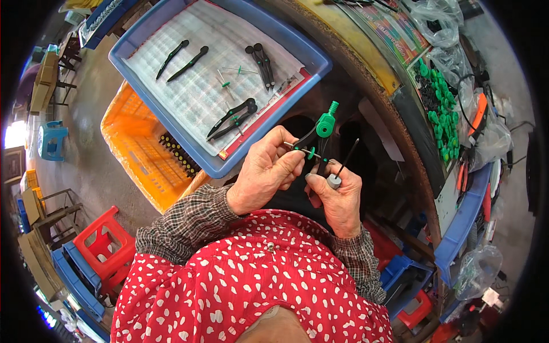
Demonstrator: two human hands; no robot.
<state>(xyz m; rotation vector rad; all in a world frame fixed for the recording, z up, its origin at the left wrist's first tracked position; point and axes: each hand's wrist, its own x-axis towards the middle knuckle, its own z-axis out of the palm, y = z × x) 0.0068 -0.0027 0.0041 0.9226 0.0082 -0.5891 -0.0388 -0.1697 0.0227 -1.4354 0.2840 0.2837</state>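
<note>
One black compass (316, 143) with a green knob is held above the lap: left hand (264, 171) pinches its cross pin, right hand (337, 197) clamps one screwdriver (338, 171). Behind, the blue tray (171, 23) holds five black pieces (two joined pairs, one loose pair apart).
</note>
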